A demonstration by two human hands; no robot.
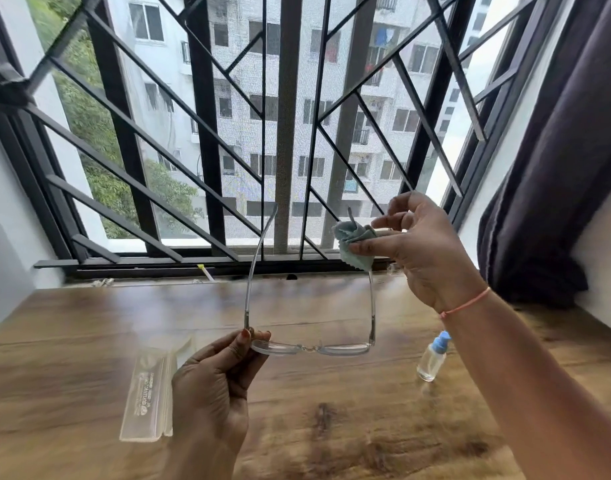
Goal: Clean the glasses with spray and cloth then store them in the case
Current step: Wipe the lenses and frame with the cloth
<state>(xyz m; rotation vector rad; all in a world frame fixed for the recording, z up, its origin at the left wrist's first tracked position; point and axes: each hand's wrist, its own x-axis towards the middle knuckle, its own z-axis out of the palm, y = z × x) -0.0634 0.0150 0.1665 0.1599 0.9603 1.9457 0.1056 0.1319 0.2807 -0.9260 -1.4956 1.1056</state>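
While the glasses were held above the table, the frame corner was pinched by the left hand, and the cloth was pinched round one temple tip by the right hand, its other fingers spread. Since support was given at one corner only, hard wiping was judged likely to strain the hinge.

Text check | you are looking down at the clear case lying on the wooden table | pale printed lines and a small round emblem are running lengthwise along its lid | motion blur is smearing every letter | you are getting nothing readable here
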